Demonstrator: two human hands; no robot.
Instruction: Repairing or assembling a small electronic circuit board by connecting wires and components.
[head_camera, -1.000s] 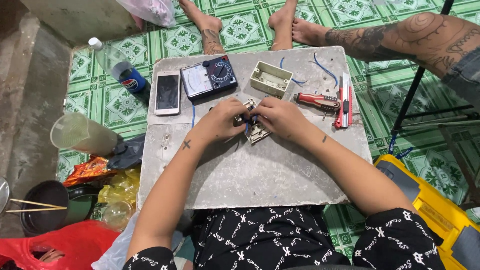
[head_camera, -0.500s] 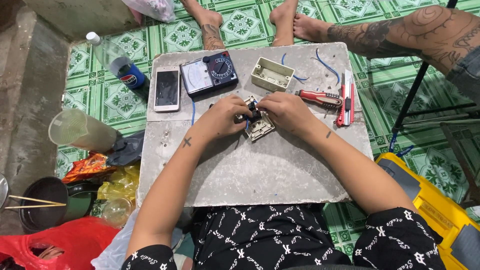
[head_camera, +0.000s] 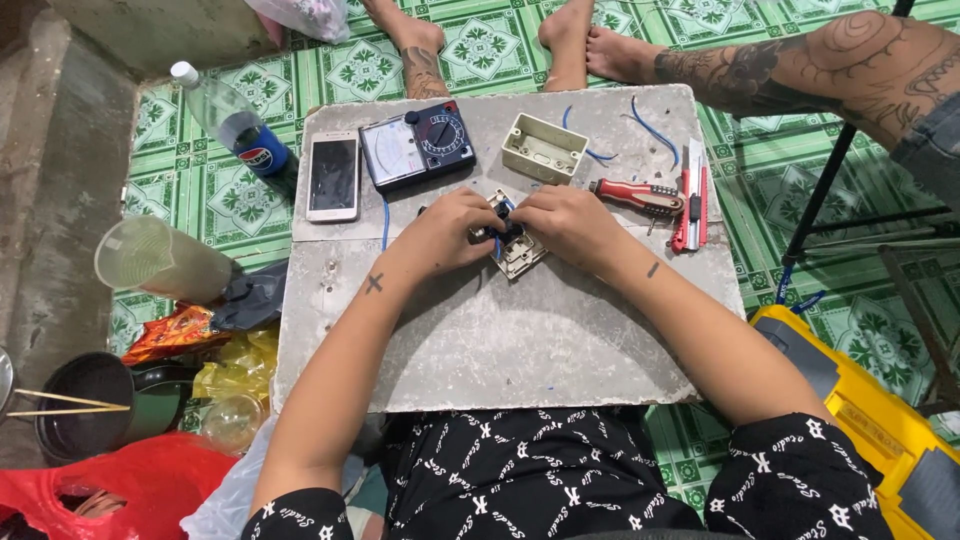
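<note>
Both my hands meet over a small beige switch plate (head_camera: 524, 256) lying on a grey stone slab (head_camera: 500, 340). My left hand (head_camera: 448, 232) pinches a small dark part with a blue wire at the plate's upper left corner. My right hand (head_camera: 565, 225) grips the same plate from the right, fingers curled over its top edge. The fingertips hide most of the dark part.
On the slab lie a white phone (head_camera: 333, 176), an analog multimeter (head_camera: 417, 146), a beige wall box (head_camera: 544, 148), blue wire pieces (head_camera: 640, 125), a red-handled screwdriver (head_camera: 636, 193) and a red utility knife (head_camera: 692, 195). A bottle (head_camera: 236, 120), a plastic cup (head_camera: 160, 262) and a yellow toolbox (head_camera: 870, 420) stand around. Another person's feet and tattooed leg are at the far side.
The view has shifted slightly; my hands stay on the switch plate, with the fingers closing more tightly around the dark part at its top.
</note>
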